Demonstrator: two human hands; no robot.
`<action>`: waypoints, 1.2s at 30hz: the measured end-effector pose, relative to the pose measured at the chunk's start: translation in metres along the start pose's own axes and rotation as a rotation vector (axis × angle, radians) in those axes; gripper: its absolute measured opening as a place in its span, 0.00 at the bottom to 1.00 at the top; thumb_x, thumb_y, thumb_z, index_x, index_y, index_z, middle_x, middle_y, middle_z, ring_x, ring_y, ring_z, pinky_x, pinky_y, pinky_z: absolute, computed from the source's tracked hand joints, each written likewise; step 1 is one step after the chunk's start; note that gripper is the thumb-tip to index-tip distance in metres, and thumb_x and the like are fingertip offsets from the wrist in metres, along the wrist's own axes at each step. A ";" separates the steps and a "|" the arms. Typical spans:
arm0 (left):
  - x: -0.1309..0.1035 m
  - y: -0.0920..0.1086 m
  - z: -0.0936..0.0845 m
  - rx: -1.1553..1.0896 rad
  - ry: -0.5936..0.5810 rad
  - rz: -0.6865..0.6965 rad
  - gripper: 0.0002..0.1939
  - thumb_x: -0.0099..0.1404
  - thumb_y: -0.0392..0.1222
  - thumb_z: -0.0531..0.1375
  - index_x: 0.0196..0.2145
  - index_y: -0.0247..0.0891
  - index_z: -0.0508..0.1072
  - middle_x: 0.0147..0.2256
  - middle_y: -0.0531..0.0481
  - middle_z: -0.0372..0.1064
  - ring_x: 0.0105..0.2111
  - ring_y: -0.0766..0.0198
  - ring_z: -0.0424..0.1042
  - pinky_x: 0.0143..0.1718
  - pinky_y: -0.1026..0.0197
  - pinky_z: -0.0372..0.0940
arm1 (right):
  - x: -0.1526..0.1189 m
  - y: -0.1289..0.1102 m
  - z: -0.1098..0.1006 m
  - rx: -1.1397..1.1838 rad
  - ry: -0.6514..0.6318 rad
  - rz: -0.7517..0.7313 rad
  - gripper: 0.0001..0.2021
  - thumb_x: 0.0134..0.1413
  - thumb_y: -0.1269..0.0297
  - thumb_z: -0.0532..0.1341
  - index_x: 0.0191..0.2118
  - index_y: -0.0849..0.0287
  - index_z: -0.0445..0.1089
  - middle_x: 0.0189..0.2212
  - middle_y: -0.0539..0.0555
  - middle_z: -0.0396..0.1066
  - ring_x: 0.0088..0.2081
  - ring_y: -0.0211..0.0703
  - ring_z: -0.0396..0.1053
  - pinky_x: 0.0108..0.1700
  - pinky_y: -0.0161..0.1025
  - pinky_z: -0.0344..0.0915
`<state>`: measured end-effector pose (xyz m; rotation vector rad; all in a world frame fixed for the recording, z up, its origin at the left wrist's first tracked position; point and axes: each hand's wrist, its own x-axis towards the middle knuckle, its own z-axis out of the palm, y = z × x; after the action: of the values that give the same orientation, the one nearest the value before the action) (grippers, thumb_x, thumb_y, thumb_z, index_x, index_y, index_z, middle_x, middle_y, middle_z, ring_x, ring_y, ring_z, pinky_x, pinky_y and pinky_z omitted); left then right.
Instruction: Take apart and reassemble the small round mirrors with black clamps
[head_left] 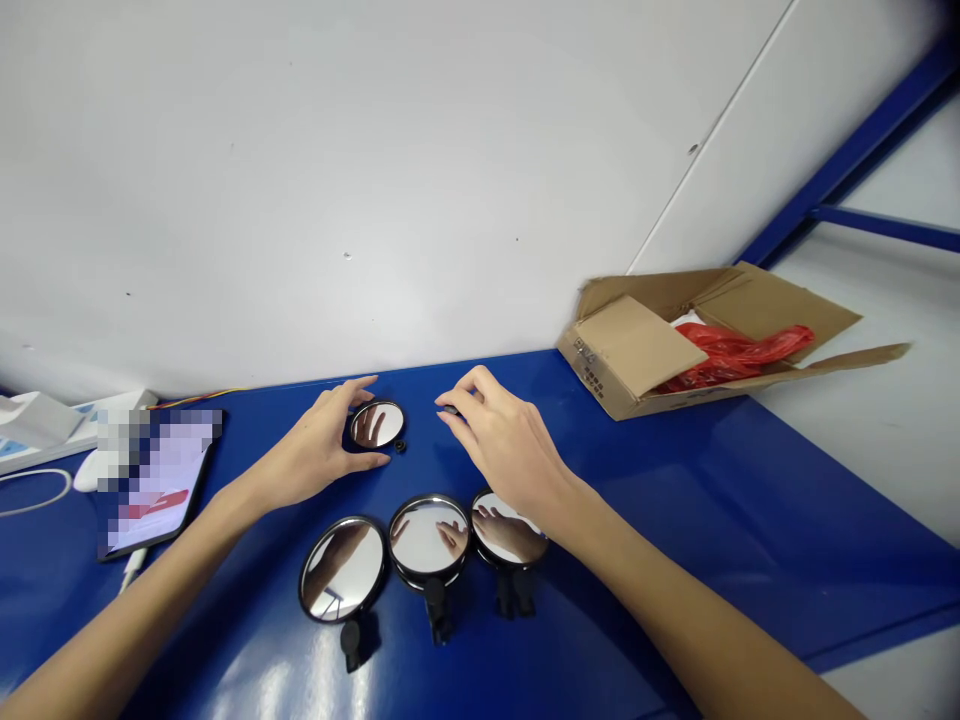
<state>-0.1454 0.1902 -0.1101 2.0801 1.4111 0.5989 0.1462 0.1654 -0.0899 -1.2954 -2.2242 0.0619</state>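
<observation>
My left hand (319, 445) curves around a small round mirror (377, 425) with a black rim, its thumb and fingers spread apart. Whether a finger touches the rim is hard to see. A tiny black round part (400, 446) lies by the lower right of that mirror. To the right, my right hand (502, 430) is closed in a pinch on a small dark piece (451, 408), mostly covered by the fingertips. Nearer to me are round mirrors with black mounts: one at left (343, 570), a middle one (429, 537) and a right one (506, 530), which is partly behind my right wrist.
An opened cardboard box (630, 350) with a red plastic bag (731, 355) in it stands at the back right. On the left lie a phone (165, 485) with a white cable (133, 568) and a power strip (124, 405). A white wall (360, 180) borders the blue table (660, 530).
</observation>
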 end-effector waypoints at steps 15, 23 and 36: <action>0.009 0.002 -0.008 -0.071 -0.072 0.010 0.46 0.64 0.52 0.74 0.75 0.49 0.64 0.69 0.39 0.73 0.70 0.38 0.71 0.70 0.30 0.66 | 0.001 0.004 -0.002 -0.132 -0.014 -0.041 0.10 0.81 0.66 0.61 0.54 0.60 0.80 0.50 0.57 0.76 0.36 0.40 0.75 0.32 0.40 0.66; 0.018 0.001 -0.010 -0.139 -0.158 0.054 0.42 0.66 0.51 0.73 0.74 0.51 0.66 0.72 0.43 0.71 0.71 0.42 0.72 0.73 0.34 0.66 | 0.001 0.005 -0.001 -0.153 -0.033 -0.045 0.09 0.79 0.65 0.63 0.53 0.60 0.81 0.50 0.56 0.77 0.35 0.40 0.75 0.31 0.40 0.65; 0.006 0.021 -0.013 -0.040 -0.111 0.086 0.46 0.64 0.59 0.75 0.74 0.49 0.67 0.72 0.42 0.68 0.71 0.40 0.69 0.74 0.36 0.61 | -0.001 0.006 -0.001 -0.118 -0.086 -0.078 0.09 0.80 0.64 0.62 0.53 0.59 0.81 0.50 0.57 0.76 0.34 0.40 0.76 0.34 0.40 0.69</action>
<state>-0.1368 0.1925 -0.0858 2.1169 1.2441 0.5329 0.1515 0.1675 -0.0916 -1.2877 -2.3807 -0.0449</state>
